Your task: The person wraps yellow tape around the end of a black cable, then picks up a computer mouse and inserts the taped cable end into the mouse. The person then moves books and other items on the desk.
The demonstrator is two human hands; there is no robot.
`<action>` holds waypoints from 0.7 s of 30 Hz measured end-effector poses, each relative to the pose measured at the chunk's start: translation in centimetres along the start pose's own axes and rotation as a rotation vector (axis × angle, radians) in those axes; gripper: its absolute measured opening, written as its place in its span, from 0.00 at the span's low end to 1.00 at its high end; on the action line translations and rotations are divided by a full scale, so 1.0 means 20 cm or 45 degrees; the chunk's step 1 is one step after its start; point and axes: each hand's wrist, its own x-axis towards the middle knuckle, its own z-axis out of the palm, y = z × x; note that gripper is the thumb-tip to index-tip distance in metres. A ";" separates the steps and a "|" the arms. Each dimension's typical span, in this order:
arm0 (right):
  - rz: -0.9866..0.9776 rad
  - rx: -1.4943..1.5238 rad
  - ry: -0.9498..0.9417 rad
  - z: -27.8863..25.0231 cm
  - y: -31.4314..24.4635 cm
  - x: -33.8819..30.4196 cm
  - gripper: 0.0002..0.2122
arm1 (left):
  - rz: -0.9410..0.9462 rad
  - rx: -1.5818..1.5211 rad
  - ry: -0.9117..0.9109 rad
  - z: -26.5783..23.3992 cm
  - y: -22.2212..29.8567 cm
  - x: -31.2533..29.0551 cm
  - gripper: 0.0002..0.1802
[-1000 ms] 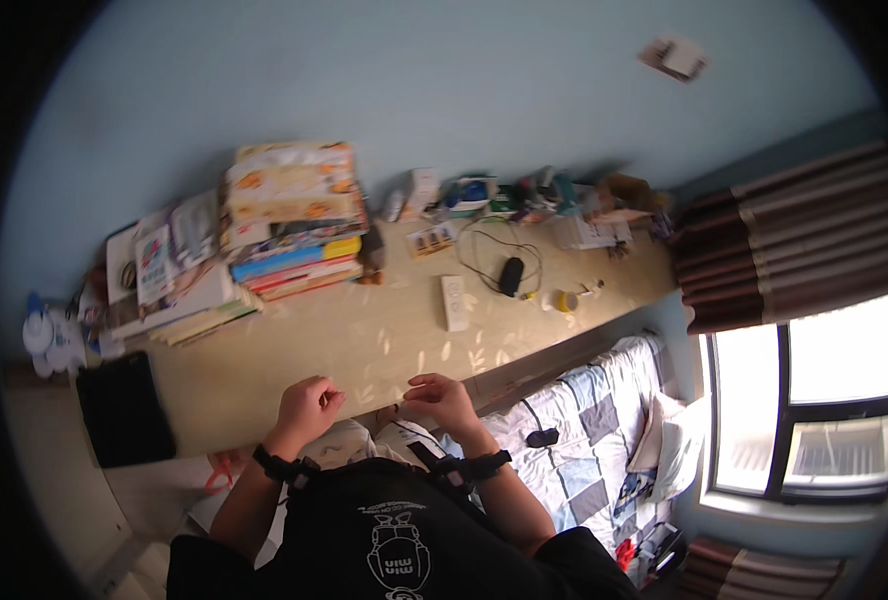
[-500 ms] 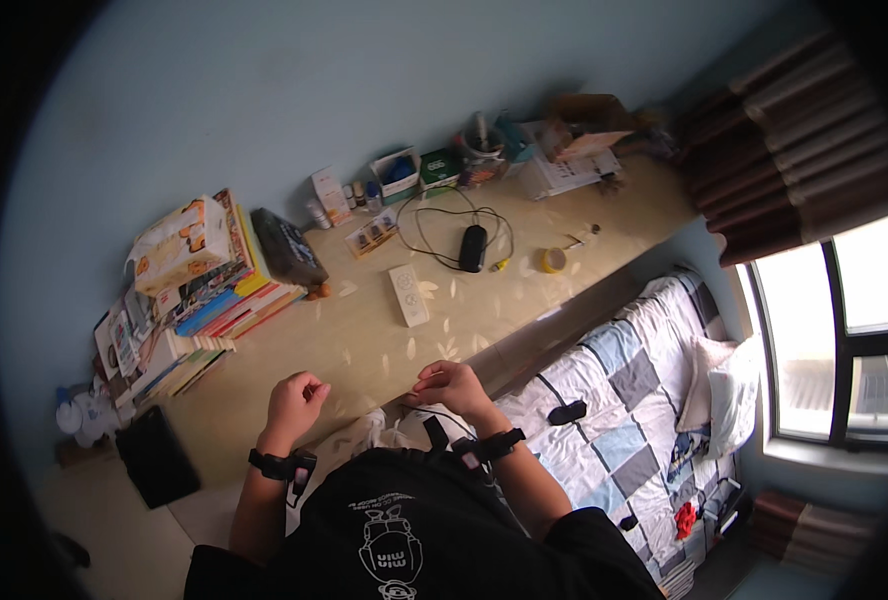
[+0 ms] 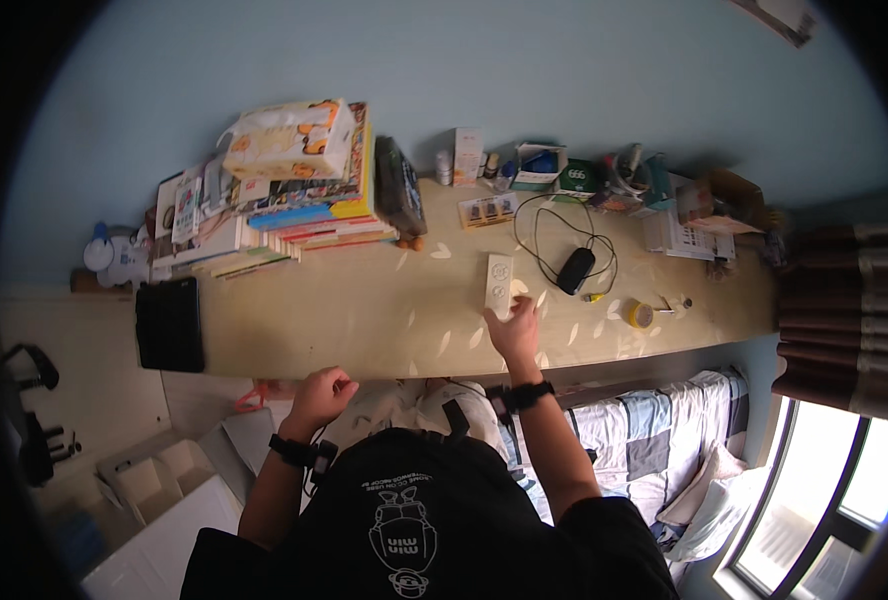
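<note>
One hand reaches: the right hand [image 3: 515, 333], fingers spread, touches the near end of a white remote [image 3: 499, 284] lying lengthwise away from it on the desk [image 3: 364, 320]. Well left of the remote, the left hand [image 3: 322, 392] rests fisted, empty.

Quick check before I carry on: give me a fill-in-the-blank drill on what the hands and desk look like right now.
1. The right hand reaches to the white ____ lying flat on the desk.
2. The left hand is closed in a ____ at the desk's near edge.
3. The tissue box sits on top of a stack of ____.
4. The yellow tape roll lies to the ____ of the right hand.

Missing words: remote control; fist; books; right
</note>
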 end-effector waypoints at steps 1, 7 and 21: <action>0.075 -0.123 -0.043 0.04 -0.02 0.04 0.30 | -0.038 -0.019 0.002 0.01 -0.02 -0.03 0.12; 0.294 -0.367 -0.374 0.09 -0.09 0.26 0.37 | -0.189 -0.040 0.039 0.00 -0.11 -0.17 0.13; 0.463 1.671 -1.535 -0.16 -0.45 -0.11 0.22 | -0.178 -0.092 0.060 -0.12 -0.37 -0.19 0.12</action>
